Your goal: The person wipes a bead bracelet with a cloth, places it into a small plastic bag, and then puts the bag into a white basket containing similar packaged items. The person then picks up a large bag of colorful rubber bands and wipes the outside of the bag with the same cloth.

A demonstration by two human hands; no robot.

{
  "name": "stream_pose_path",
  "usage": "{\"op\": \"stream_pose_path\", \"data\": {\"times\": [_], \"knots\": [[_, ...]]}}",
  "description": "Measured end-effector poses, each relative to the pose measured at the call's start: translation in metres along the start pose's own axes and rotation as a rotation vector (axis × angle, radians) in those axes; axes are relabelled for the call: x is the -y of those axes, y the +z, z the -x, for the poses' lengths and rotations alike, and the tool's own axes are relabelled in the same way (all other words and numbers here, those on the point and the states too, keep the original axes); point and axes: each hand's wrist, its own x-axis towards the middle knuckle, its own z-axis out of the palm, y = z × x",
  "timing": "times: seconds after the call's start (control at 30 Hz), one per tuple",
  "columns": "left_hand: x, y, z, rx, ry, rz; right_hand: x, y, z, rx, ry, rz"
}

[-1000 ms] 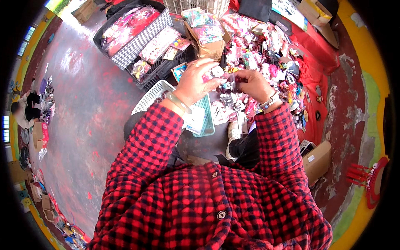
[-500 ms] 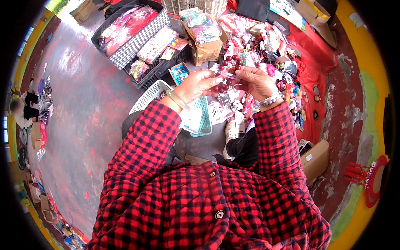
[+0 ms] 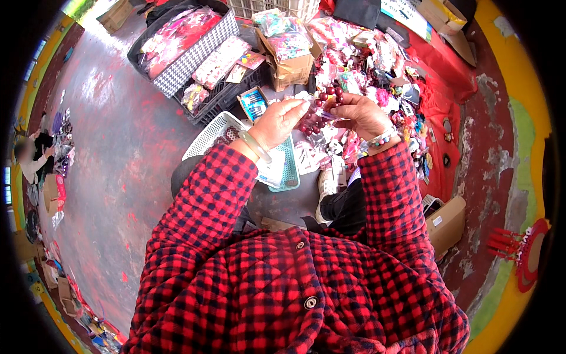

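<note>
Head view: we look down past our checked sleeves [image 3: 197, 194] at both bare hands, raised in front of us.
Pale green basket [image 3: 289, 171]: it stands on the grey floor [image 3: 112, 177] below our left wrist, a white packet [image 3: 271, 170] in its near right part.
Open box of blue packets [image 3: 254, 105]: it lies just beyond the basket's far rim.
Left hand [image 3: 275, 125]: thumb and forefinger come together left of the beads; we cannot tell whether they pinch anything.
Dark red bead strand [image 3: 312, 128]: we have it in the air between our hands, past the basket's far right corner. Its beads curve from the right fingertips down and left to below the left fingertips, so its long axis slants between the hands. The upper end lies against the right fingers, making that hand the nearer.
Right hand [image 3: 364, 118]: thumb and forefinger grasp the strand near its upper end, with something clear beside them.
Heap of small accessories [image 3: 386, 82]: it spreads below and beyond our right hand, up to the red cloth [image 3: 451, 118] on its right.
</note>
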Motion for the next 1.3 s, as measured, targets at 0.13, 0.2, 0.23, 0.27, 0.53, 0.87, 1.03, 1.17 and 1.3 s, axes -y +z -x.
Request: {"op": "stream_pose_path", "data": {"times": [0.13,0.2,0.23,0.27,0.53,0.87,1.03,1.17,1.3], "knots": [[-0.006,0.007,0.0,-0.106,0.077,0.095,0.0,0.006,0.001,-0.068,-0.251,-0.141],[0.004,0.002,0.0,-0.058,0.055,0.05,0.0,0.005,-0.003,-0.149,-0.39,-0.084],[0.003,0.002,-0.001,-0.03,0.043,0.03,-0.002,0.004,-0.004,-0.183,-0.398,0.009],[0.002,0.003,-0.001,-0.028,0.043,0.023,-0.003,0.003,-0.005,-0.189,-0.4,0.057],[-0.003,0.008,0.002,-0.036,0.135,0.009,-0.003,0.004,-0.005,-0.178,-0.398,0.214],[-0.007,0.009,0.004,-0.027,0.155,-0.15,-0.007,0.009,-0.006,-0.147,-0.456,0.509],[-0.014,0.007,0.004,-0.006,0.049,-0.164,-0.014,0.01,-0.012,-0.178,-0.446,0.307],[-0.001,0.009,0.001,-0.086,0.165,-0.103,-0.008,0.009,-0.007,-0.194,-0.345,0.37],[-0.002,0.009,0.002,-0.104,0.214,-0.153,-0.007,0.008,-0.004,-0.216,-0.362,0.463]]}}
